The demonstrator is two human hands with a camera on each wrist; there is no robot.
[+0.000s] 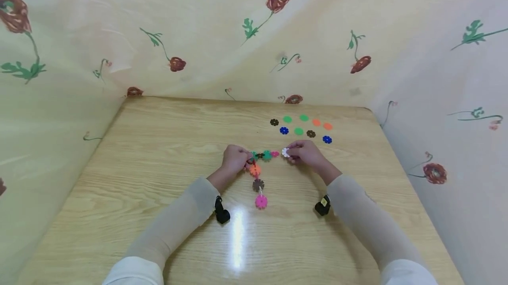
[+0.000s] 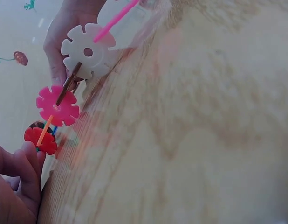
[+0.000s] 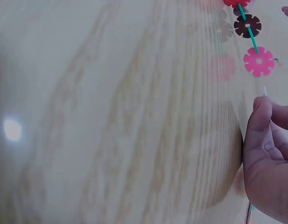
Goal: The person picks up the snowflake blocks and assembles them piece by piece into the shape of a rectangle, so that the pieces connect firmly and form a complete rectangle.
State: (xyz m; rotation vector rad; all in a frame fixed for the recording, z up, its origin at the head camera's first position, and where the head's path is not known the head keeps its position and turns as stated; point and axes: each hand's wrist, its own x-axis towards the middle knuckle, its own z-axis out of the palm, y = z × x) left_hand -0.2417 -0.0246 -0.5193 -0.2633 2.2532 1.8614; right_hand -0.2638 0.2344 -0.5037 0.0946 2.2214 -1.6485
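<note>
Slotted flower-shaped plastic discs are joined into a bent chain, with a green disc (image 1: 267,155) in its sideways arm and an orange disc (image 1: 255,170), a dark brown disc (image 1: 258,184) and a pink disc (image 1: 261,201) along the arm towards the body. At the bend, my left hand (image 1: 234,159) pinches the chain; the left wrist view has these fingers by a red disc (image 2: 40,141). My right hand (image 1: 307,155) pinches a white disc (image 1: 285,152), a small gap from the chain's pink end disc (image 3: 259,61). The white disc is edge-on in the right wrist view.
Loose discs lie beyond the right hand, among them a blue disc (image 1: 284,130), a light green disc (image 1: 298,131) and an orange disc (image 1: 327,126). The wooden table (image 1: 158,144) meets a flower-patterned curtain (image 1: 222,33) at the back and sides.
</note>
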